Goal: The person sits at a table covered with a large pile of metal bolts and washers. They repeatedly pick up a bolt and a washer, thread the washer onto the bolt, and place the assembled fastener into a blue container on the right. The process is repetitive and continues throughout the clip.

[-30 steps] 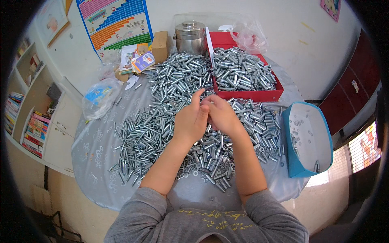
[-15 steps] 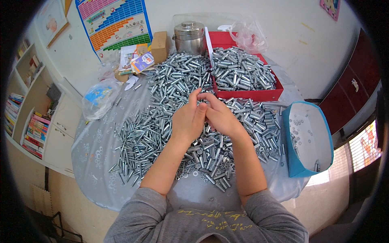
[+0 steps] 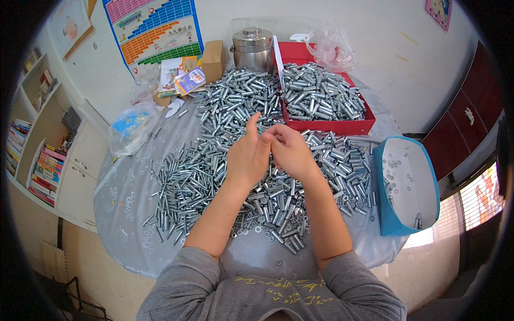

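Note:
My left hand (image 3: pixel 248 155) and my right hand (image 3: pixel 292 152) meet over a wide heap of silvery metal bolts and sleeves (image 3: pixel 187 179). The left one has its index finger raised and its thumb pressed against the right hand's fingers. My right hand is closed, with thumb and fingers curled in toward the left. Anything pinched between them is hidden by the fingers. Beneath my wrists, small ring washers (image 3: pixel 258 229) lie among the bolts at the heap's near edge.
A red box (image 3: pixel 332 126) full of similar metal parts stands at the back right. At the right edge is a blue fabric bin (image 3: pixel 393 214) holding some washers. A steel pot (image 3: pixel 252 51), cardboard box (image 3: pixel 212 61) and plastic bag (image 3: pixel 133 128) stand along the back and left of the cloth-covered table (image 3: pixel 120 214).
My right hand's index finger, earlier stretched across toward the left fingertips, has drawn back and curled in. The left index finger now stands up apart from it. My forearms have hardly moved.

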Action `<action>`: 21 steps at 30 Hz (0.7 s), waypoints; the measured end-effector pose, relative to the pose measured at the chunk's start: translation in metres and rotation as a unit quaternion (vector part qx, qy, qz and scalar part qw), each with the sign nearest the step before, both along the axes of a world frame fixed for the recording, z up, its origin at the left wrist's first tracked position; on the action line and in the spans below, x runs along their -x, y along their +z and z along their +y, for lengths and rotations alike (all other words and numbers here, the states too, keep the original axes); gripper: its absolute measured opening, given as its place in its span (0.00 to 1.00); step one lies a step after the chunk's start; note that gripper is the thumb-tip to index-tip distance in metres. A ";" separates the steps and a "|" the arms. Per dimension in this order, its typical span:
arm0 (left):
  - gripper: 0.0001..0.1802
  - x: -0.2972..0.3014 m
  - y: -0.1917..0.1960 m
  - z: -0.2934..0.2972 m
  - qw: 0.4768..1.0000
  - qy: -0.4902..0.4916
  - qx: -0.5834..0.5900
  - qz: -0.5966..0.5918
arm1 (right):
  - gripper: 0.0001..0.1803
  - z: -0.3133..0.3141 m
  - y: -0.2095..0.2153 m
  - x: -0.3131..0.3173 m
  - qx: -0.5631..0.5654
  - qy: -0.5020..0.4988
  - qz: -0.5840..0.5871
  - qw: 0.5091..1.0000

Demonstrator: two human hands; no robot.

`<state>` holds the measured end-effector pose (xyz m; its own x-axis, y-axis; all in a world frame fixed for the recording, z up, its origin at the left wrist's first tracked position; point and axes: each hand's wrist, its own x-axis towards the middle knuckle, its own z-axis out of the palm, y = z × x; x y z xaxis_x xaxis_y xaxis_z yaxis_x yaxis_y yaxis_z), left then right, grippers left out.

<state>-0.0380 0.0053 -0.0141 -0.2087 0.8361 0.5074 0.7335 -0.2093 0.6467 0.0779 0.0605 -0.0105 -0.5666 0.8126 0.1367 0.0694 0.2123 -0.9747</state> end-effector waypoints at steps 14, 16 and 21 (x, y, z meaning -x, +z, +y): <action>0.51 0.001 0.001 -0.001 0.999 0.006 0.002 -0.053 | 0.12 0.007 -0.001 -0.002 0.006 0.065 0.009 0.998; 0.51 0.001 -0.001 0.000 0.999 0.014 -0.012 -0.051 | 0.13 0.010 -0.005 -0.003 -0.043 0.050 -0.013 0.998; 0.47 0.007 0.001 0.000 0.998 0.043 0.026 -0.026 | 0.15 0.028 -0.005 -0.036 -0.155 -0.118 -0.078 0.978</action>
